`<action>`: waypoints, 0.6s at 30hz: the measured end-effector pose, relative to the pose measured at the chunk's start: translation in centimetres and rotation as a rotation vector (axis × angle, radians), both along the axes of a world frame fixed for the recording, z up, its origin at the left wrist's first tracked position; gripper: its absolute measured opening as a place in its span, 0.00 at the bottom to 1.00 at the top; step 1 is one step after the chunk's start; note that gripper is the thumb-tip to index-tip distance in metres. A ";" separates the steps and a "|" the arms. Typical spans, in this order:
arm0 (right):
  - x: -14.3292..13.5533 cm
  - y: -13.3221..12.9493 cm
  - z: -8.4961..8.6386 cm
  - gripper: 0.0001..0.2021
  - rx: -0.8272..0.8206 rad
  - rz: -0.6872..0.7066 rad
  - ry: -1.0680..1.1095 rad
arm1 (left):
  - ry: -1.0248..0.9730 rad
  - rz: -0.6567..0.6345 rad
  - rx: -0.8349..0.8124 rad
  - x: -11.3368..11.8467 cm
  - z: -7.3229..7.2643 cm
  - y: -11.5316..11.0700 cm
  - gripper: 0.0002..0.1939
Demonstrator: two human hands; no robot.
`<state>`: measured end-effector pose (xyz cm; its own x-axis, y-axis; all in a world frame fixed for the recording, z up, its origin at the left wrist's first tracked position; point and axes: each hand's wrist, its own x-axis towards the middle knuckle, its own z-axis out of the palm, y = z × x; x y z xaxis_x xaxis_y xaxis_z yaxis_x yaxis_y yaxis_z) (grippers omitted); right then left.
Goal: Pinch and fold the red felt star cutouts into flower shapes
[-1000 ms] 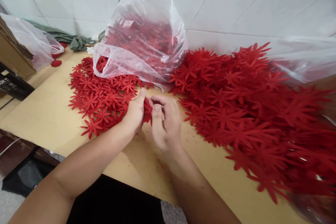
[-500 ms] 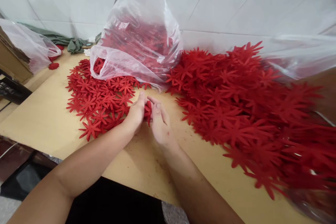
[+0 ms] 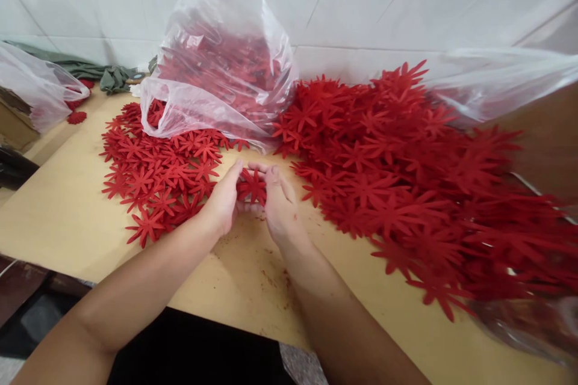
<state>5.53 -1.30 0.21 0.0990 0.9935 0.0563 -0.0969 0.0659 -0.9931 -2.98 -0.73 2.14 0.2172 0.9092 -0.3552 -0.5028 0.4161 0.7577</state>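
Note:
Between my two hands sits a small bunch of red flower-shaped cutouts [image 3: 253, 187], their narrow petals facing up. My left hand [image 3: 226, 197] cups the bunch from the left, and my right hand [image 3: 280, 201] closes round it from the right, thumb upright along its edge. Some fingers pass behind and under the cutouts, partly hidden. Just left of my left hand spreads a loose pile of the same red cutouts [image 3: 160, 171]. A much larger heap of red cutouts [image 3: 383, 192] lies to the right of my right hand.
A clear plastic bag [image 3: 221, 72] full of red cutouts stands behind my hands against the tiled wall [image 3: 352, 0]. Another plastic bag [image 3: 36, 78] lies far left near green cloth [image 3: 112, 78]. The pale wooden table [image 3: 58, 216] carries small red scraps near its front.
My hands have moved slightly apart, so more of the red cutouts shows between them. The whole view has shifted, with the scene sliding left.

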 end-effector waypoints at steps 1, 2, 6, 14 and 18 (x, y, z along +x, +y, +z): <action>0.2 0.0 0.1 0.26 -0.003 0.004 -0.001 | -0.007 -0.011 0.001 0.0 0.1 -0.1 0.20; 0.3 0.1 0.2 0.26 0.001 0.003 -0.006 | -0.012 -0.020 0.006 0.1 0.2 -0.2 0.20; 0.6 0.1 0.4 0.23 0.051 -0.016 -0.051 | -0.012 -0.038 0.075 0.6 0.4 -1.0 0.18; 0.1 0.7 -1.4 0.19 0.203 -0.025 -0.296 | -0.084 -0.010 0.010 0.8 0.8 -0.9 0.24; 0.7 0.6 -1.0 0.19 0.423 -0.097 -0.601 | -0.221 -0.049 -0.041 -0.2 1.3 -0.6 0.30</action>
